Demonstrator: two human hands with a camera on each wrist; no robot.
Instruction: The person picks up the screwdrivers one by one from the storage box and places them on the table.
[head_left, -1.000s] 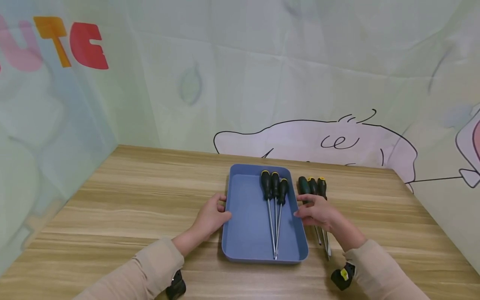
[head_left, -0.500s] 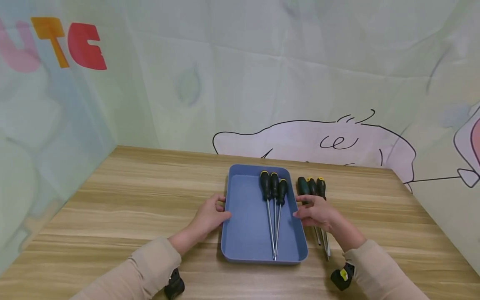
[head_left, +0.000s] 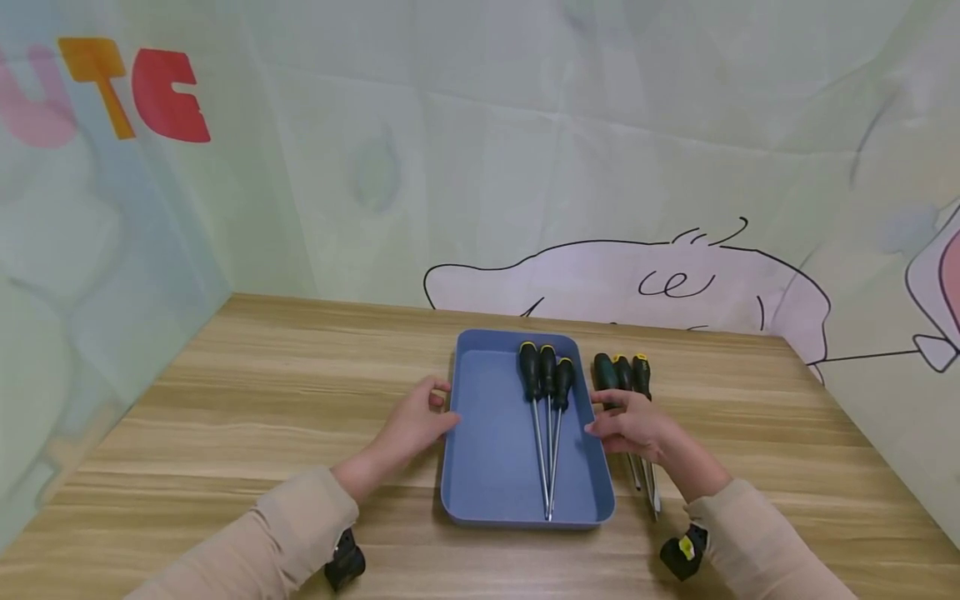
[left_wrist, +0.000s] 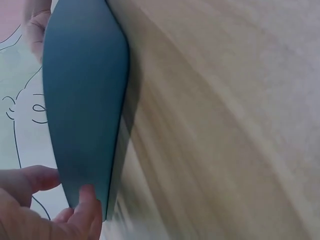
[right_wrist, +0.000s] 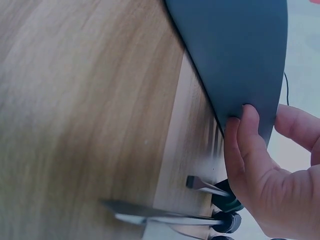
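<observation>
A blue rectangular tray (head_left: 491, 433) lies on the table with its long sides pointing away from me. Three screwdrivers (head_left: 547, 375) with black handles and yellow ends rest in its right half, tips toward me. My left hand (head_left: 414, 425) holds the left wall, thumb at the rim and fingers (left_wrist: 86, 197) against the outside. On the opposite wall my right hand (head_left: 637, 425) pinches the rim between thumb and fingers (right_wrist: 250, 130). Just right of the tray lie more screwdrivers (head_left: 642, 375), one with a green handle, partly hidden under that hand.
The wood-grain table (head_left: 300, 375) reaches back to a printed cloth backdrop (head_left: 487, 167) with a cartoon outline. Coloured letters (head_left: 171, 93) show on the left side. A small black camera (head_left: 684, 552) hangs at the right wrist, another black camera (head_left: 345, 560) at the left.
My left hand has shifted slightly away from me along the tray's left wall. The tray, the screwdrivers and my right hand stay in place.
</observation>
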